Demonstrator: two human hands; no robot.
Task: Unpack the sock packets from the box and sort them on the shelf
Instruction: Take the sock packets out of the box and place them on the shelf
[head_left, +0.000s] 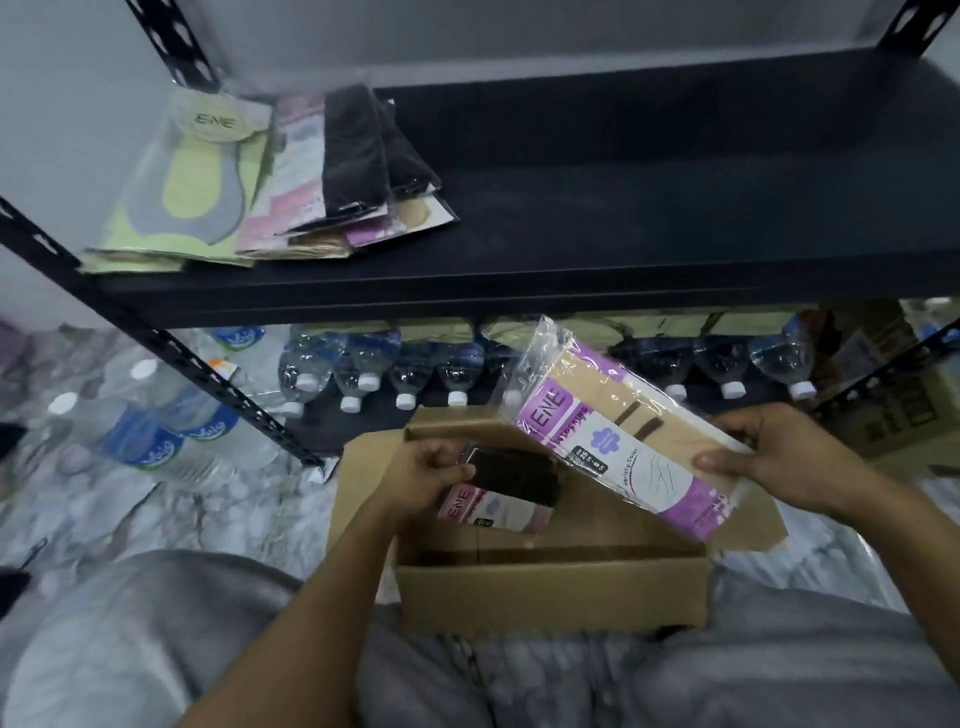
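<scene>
An open cardboard box (550, 587) sits on the floor between my knees. My right hand (779, 457) grips a purple and beige stocking packet (613, 441), held tilted above the box. Inside the box, my left hand (426, 470) holds a pink packet with dark socks (511, 486) by its top end. The black metal shelf (623, 218) stands in front of me. On its left part lie a green and grey sock packet (182, 182) and a leaning pile of pink, black and beige packets (337, 171).
Water bottles (358, 374) lie in a row under the shelf, with more bottles (145, 421) on the marble floor at the left. A slanted black shelf brace (171, 353) crosses the left side. Another carton (904, 410) stands at the right.
</scene>
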